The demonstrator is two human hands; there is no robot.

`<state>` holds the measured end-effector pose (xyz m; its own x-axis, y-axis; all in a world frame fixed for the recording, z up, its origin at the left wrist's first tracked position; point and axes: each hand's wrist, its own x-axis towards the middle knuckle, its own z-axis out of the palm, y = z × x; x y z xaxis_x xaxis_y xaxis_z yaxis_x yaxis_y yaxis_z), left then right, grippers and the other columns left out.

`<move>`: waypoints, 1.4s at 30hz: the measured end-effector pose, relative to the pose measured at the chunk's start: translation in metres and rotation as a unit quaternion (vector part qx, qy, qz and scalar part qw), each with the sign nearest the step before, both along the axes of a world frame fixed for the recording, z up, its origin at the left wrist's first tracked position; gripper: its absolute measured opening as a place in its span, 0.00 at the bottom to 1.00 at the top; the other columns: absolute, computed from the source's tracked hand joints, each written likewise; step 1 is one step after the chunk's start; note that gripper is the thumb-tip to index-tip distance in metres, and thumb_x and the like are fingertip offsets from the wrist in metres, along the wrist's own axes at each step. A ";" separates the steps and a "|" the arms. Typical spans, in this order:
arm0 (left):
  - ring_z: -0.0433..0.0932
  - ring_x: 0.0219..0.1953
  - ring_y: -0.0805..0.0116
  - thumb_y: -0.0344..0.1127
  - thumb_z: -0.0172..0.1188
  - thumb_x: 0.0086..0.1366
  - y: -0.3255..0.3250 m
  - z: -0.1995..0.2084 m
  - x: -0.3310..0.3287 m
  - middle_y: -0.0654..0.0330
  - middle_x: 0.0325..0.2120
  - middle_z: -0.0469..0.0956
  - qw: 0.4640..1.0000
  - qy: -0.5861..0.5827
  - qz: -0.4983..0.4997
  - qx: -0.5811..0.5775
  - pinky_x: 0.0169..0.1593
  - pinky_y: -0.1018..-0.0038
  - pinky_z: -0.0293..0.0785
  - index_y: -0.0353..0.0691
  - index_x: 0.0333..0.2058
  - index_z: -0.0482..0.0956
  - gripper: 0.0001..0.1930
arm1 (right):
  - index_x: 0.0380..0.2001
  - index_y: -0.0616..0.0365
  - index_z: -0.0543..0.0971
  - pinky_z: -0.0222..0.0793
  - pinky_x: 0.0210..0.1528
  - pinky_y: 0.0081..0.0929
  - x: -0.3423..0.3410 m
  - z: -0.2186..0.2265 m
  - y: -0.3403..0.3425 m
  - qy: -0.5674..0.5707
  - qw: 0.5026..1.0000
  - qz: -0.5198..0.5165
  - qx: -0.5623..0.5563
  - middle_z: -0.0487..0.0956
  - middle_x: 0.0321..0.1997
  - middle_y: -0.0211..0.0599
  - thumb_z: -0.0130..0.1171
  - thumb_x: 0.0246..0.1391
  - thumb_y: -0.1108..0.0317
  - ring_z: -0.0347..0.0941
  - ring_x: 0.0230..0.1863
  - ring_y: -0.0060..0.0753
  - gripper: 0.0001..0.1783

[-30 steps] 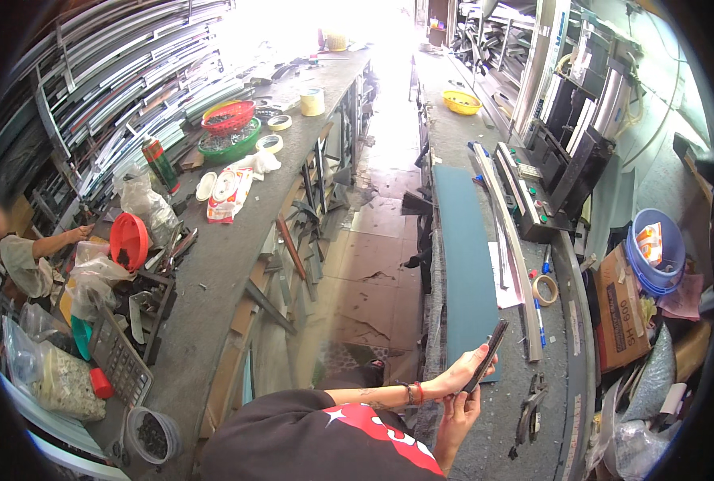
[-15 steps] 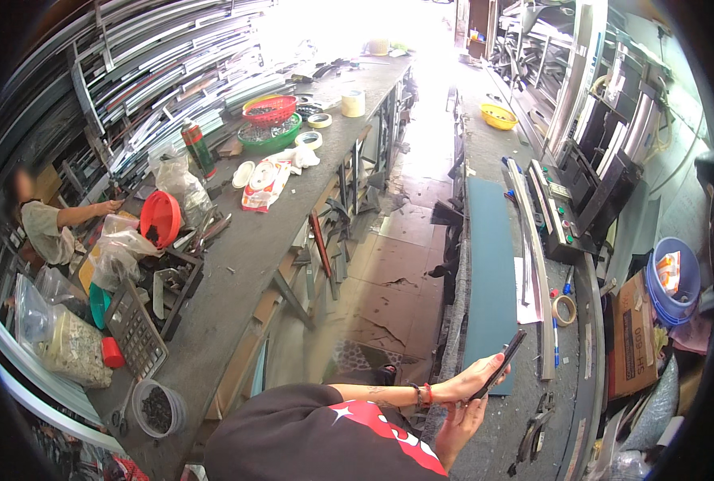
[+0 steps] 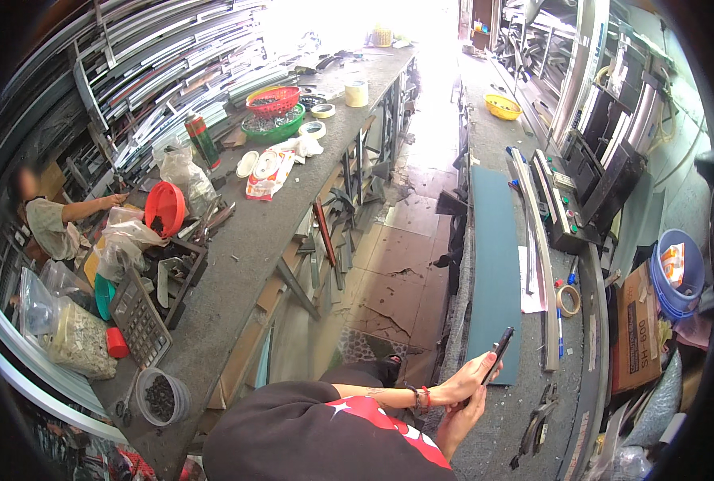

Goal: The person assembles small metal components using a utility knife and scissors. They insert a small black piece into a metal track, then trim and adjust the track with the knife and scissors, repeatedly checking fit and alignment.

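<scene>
At the lower middle, a dark phone (image 3: 499, 353) is held tilted over the right-hand bench. My left hand (image 3: 461, 383), with dark and red bracelets at the wrist, is closed around it. Just below, my right hand (image 3: 459, 423) grips its lower end. Beyond the phone lies a long blue-grey panel (image 3: 495, 272), flat on the bench. A dark hand tool (image 3: 540, 425) rests to the right of my hands. The phone's screen is seen too edge-on to make out.
The left workbench (image 3: 248, 264) carries a calculator (image 3: 140, 317), a tub of dark screws (image 3: 163, 398), a red basket (image 3: 164, 210) and plastic bags. A co-worker's hand (image 3: 116, 198) reaches in at far left. Metal profiles (image 3: 537, 264), a tape roll (image 3: 568, 301) and a carton (image 3: 636, 333) are right.
The phone has shifted slightly left and turned more upright, both hands staying on it. The whole view has moved a little.
</scene>
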<state>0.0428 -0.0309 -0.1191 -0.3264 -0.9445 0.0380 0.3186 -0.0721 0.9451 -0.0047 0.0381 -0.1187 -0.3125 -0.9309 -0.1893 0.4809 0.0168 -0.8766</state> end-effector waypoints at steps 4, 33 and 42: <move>0.60 0.27 0.78 0.58 0.31 0.67 -0.003 0.003 0.001 0.66 0.23 0.64 0.999 0.037 0.001 0.028 0.33 0.81 0.61 0.38 0.34 0.67 0.27 | 0.36 0.57 0.67 0.53 0.18 0.14 -0.001 0.009 0.001 -0.023 0.997 0.060 -0.042 0.65 0.24 0.22 0.42 0.61 0.58 0.59 0.21 0.12 0.14; 0.63 0.33 0.71 0.56 0.29 0.68 0.007 0.003 0.006 0.60 0.29 0.66 0.996 -0.050 -0.059 -0.040 0.41 0.75 0.62 0.35 0.35 0.67 0.28 | 0.47 0.53 0.67 0.62 0.38 0.20 -0.005 0.010 0.000 -0.122 0.992 0.038 0.001 0.70 0.38 0.24 0.45 0.58 0.48 0.67 0.39 0.17 0.22; 0.58 0.32 0.58 0.57 0.23 0.67 0.016 0.000 0.003 0.52 0.28 0.59 0.951 -0.191 -0.048 -0.237 0.42 0.64 0.58 0.31 0.37 0.64 0.32 | 0.57 0.50 0.59 0.55 0.57 0.27 -0.016 -0.006 -0.004 -0.168 0.986 0.011 0.000 0.63 0.56 0.29 0.40 0.59 0.47 0.59 0.58 0.26 0.28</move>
<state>0.0461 -0.0153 -0.1195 -0.4855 -0.8160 0.3138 -0.0402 0.3794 0.9243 -0.0208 0.0345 -0.1252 -0.2111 -0.9366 -0.2795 0.7441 0.0314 -0.6673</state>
